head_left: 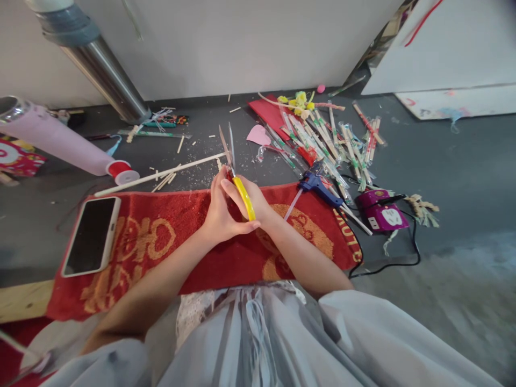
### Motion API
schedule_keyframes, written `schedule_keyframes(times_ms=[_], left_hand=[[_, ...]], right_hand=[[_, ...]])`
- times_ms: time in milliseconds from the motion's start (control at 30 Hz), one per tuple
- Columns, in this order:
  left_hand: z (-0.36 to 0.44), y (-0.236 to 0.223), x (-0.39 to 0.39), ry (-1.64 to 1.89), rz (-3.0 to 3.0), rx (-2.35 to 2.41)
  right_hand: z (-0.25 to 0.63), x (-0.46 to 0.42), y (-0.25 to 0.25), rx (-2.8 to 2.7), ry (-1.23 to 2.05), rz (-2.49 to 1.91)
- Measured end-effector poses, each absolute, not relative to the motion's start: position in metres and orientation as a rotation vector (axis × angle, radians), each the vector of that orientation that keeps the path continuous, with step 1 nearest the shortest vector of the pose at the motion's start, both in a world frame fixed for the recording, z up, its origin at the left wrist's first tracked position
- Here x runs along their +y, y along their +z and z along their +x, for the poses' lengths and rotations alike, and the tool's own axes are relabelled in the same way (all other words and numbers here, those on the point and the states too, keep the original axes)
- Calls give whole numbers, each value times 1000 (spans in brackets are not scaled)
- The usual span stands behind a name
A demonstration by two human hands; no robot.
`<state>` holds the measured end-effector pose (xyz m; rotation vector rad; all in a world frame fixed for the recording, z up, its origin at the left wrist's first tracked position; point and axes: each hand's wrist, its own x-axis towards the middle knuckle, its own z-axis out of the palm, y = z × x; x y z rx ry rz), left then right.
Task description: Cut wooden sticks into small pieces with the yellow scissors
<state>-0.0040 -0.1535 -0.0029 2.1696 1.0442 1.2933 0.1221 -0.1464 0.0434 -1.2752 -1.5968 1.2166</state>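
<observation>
My right hand (253, 196) is closed around the yellow-handled scissors (243, 198), whose blades point away from me and stand slightly apart. Close beside it, my left hand (220, 212) curves in with its fingers bent by the scissors' pivot. Its thumb reaches across to the lower end of the yellow handle. A small pale piece shows at the left fingertips; what the fingers grip is mostly hidden. Beyond the blades, a long white stick (161, 174) slants over the grey table. Under both hands lies a red towel (193, 215) with orange patterns.
A phone (92, 235) lies on the towel's left. Wrapped chopsticks (318, 134), a pink paper heart (258, 135) and a blue glue gun (320, 188) are to the right, near a purple box (382, 210) with a black cord. A pink tumbler (60, 137) leans at left.
</observation>
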Motion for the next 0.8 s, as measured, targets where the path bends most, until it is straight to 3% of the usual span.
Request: schedule_keyframes(times_ms=[233,433,667,800], left_hand=[[-18,22,-160,1689,2496,1091],[-33,23,-148,1495,2429,1412],[-41,25,-136,1265,2429,1659],[-42,23,-136,1330,2399,1592]], right_hand=[[143,-140,51,-1745,904,-1538],[153,-142,46,-1991,545,-1476],[152,-144,46,-2033,510,-1436],[153,-144,46,-2055,490,-1425]])
